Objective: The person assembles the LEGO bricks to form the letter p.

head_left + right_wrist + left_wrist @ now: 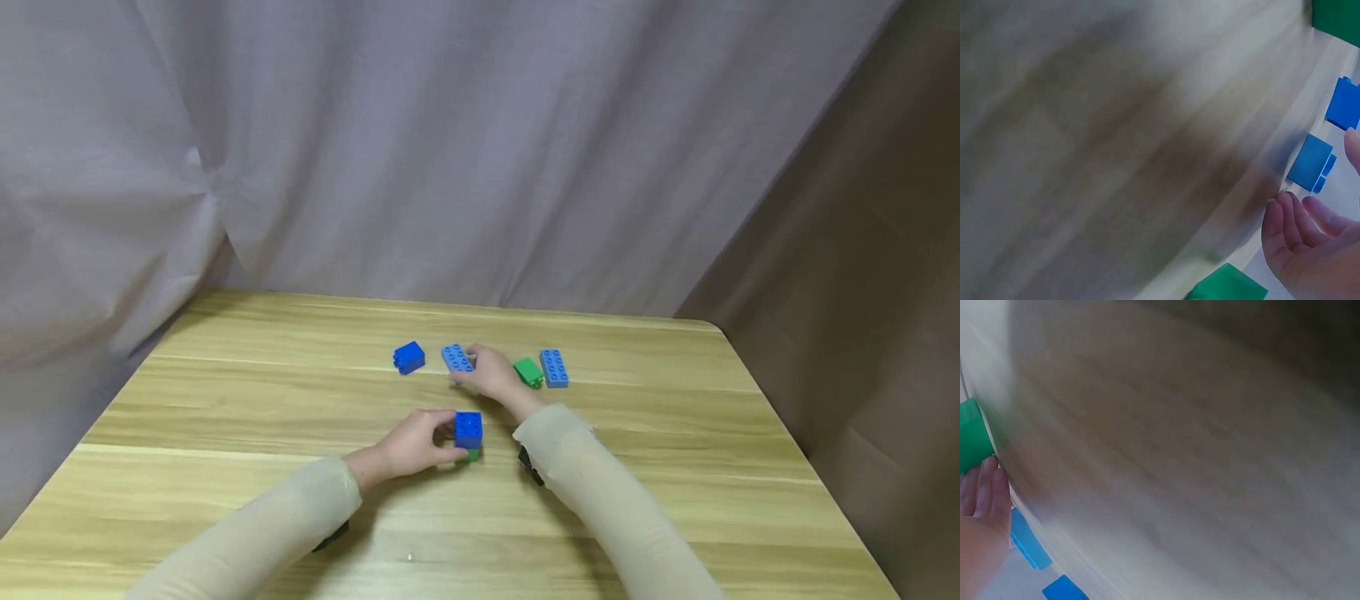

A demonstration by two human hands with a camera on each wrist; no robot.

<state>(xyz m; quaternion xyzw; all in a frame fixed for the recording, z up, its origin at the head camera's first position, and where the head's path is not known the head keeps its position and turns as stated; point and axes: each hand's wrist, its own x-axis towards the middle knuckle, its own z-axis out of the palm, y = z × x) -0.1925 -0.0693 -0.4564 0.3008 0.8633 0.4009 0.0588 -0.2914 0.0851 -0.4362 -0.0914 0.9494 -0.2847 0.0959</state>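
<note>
A dark blue brick (pixel 468 427) sits on top of a green brick (pixel 472 455), forming a small stack near the table's middle. My left hand (pixel 417 442) holds this stack from the left, thumb at its near side and fingers toward the far side. In the left wrist view, the fingertips meet the green brick (pixel 974 436). Farther out, my right hand (pixel 493 372) is at a light blue brick (pixel 454 357), its thumb and fingers spread about the brick's right end. The right wrist view has the fingertips (pixel 1285 203) close beside that light blue brick (pixel 1311 162).
Another dark blue brick (pixel 409 357) lies on its side at the left of the row. Right of my right hand are a tipped green brick (pixel 528 372) and a second light blue brick (pixel 554 368). The wooden table (pixel 247 367) ends at a grey curtain (pixel 420 167).
</note>
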